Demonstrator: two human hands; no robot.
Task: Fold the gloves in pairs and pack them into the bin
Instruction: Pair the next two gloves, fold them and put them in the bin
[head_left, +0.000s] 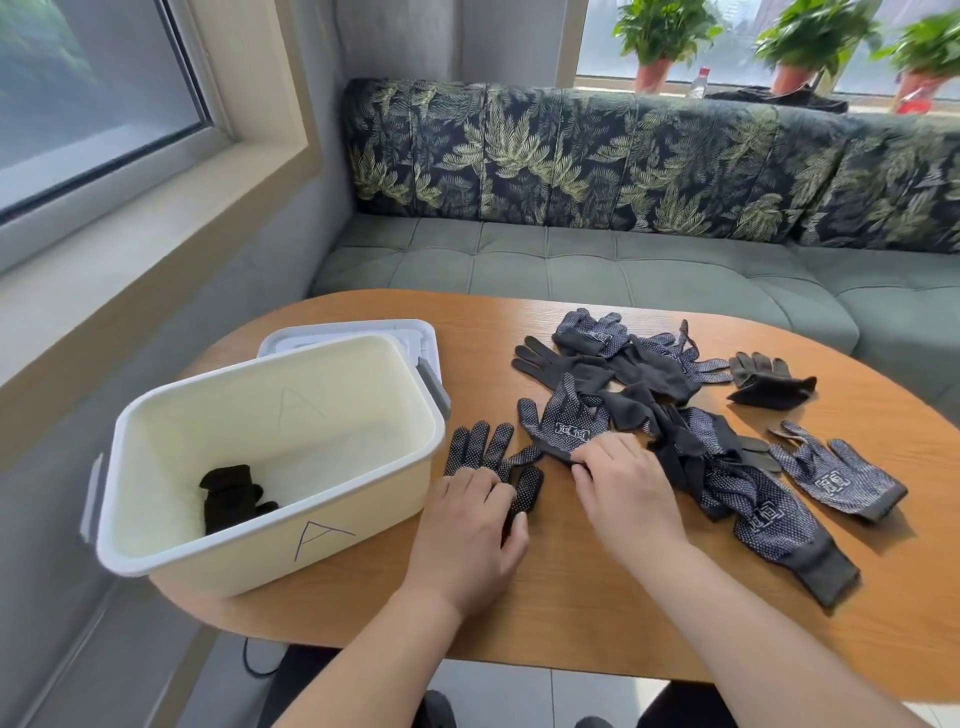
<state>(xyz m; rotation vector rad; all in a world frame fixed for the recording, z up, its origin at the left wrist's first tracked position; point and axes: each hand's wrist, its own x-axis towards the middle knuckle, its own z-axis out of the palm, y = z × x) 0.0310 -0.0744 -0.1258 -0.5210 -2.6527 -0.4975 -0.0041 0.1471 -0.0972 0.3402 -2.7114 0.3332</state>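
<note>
A cream bin (363, 519) marked "A" stands at the table's left, with one folded black glove bundle (231, 496) on its bottom. Just right of the bin a dotted dark glove (480, 447) lies flat, fingers pointing away. My left hand (467, 530) rests on its cuff end, the thumb beside the glove's thumb. A second dotted glove (563, 421) lies palm up to the right. My right hand (623, 483) pinches its cuff edge with curled fingers. Several more dark gloves (649, 374) lie in a heap behind.
The bin's white lid (405, 332) lies behind the bin. A folded black pair (769, 382) sits at the far right of the heap. Two loose dotted gloves (836, 475) lie right of my hands. A green sofa (571, 260) curves round the oval wooden table (571, 597).
</note>
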